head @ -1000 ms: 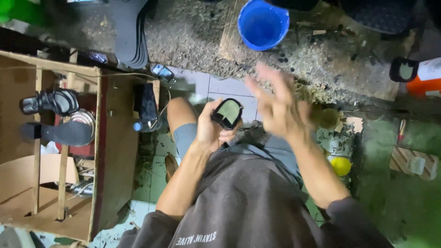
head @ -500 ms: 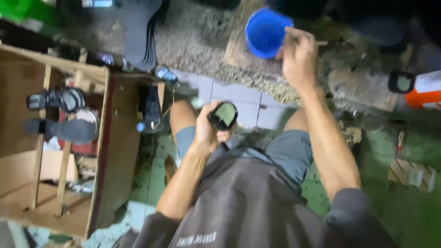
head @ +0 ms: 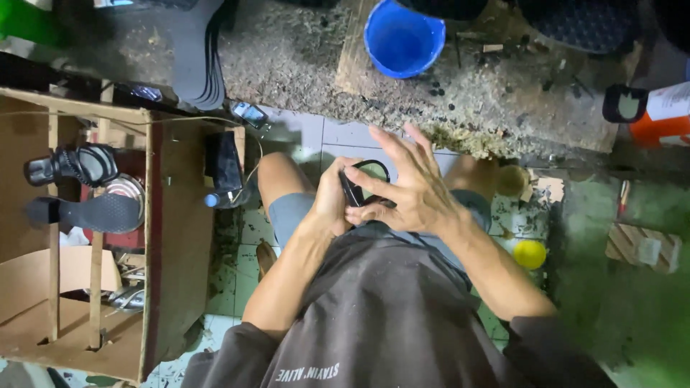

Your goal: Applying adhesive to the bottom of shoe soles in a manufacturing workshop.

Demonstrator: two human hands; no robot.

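I sit over a tiled floor with both hands in front of my lap. My left hand [head: 332,200] grips a small black shoe part [head: 357,188], a curved strap-like piece. My right hand [head: 410,188] rests on the same piece from the right, its fingers spread and its thumb and fingertips touching the black part. A blue bucket [head: 401,37] stands on the rough concrete ledge [head: 302,57] beyond my knees.
A wooden crate rack [head: 154,237] at left holds black sandals [head: 75,164] and a loose sole [head: 97,213]. Black soles [head: 198,54] are stacked on the ledge. A yellow round object [head: 530,253] lies at right. An orange and white container [head: 658,115] stands far right.
My right hand came back from the blue bucket down to the black piece in my left hand. The left hand stayed in front of my lap.
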